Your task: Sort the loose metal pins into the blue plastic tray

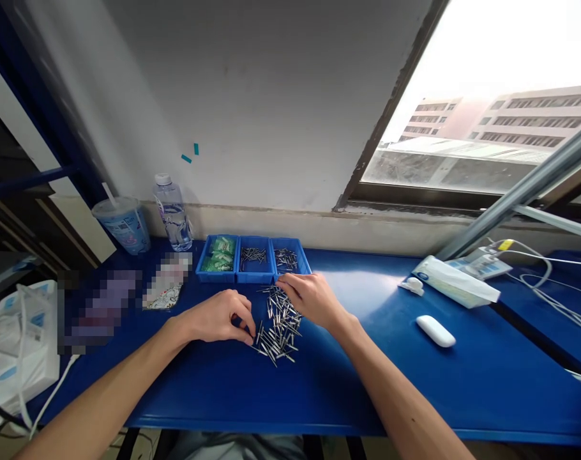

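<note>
A loose pile of silvery blind rivets lies on the blue tabletop between my hands. My left hand is at the pile's left edge, thumb and index finger pinched together on a rivet. Above the pile's upper right side is my right hand, its fingers drawn together beside the front of the bins; what they hold, if anything, is hidden. Three joined blue bins stand behind the pile. The left bin contains green packets. Rivets also lie in the middle bin and the right bin.
A water bottle and a lidded cup with a straw stand back left. On the right are a white case, a tissue pack and cables. A power strip is at far left. The wall is behind the bins.
</note>
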Action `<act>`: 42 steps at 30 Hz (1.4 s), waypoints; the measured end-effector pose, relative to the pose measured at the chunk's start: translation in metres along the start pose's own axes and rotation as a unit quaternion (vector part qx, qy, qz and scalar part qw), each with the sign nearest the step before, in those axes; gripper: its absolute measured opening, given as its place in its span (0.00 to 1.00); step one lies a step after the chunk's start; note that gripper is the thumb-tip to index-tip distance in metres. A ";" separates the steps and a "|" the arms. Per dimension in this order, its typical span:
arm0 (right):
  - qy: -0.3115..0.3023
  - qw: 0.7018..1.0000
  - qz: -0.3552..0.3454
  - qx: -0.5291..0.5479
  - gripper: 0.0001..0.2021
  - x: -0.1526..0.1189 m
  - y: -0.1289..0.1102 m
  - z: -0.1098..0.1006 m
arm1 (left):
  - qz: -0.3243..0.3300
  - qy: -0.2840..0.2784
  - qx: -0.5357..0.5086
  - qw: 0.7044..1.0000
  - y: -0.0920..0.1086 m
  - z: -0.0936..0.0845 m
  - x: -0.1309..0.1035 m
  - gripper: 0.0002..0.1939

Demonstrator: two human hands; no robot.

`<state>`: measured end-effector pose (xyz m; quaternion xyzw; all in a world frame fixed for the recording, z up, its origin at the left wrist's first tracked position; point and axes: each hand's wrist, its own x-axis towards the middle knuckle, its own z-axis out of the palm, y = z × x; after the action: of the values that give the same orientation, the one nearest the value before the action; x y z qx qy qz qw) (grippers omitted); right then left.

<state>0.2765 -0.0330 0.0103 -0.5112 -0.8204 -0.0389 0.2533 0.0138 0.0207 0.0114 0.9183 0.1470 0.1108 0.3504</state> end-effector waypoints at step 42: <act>0.010 0.984 -0.062 0.168 0.17 0.002 -0.031 0.013 | -0.092 0.169 0.017 0.981 0.016 0.005 0.002 0.10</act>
<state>0.2444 -0.0414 0.0059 -0.4089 -0.8428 0.0787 0.3410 0.0204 0.0069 0.0183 0.8748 0.2897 0.2295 0.3133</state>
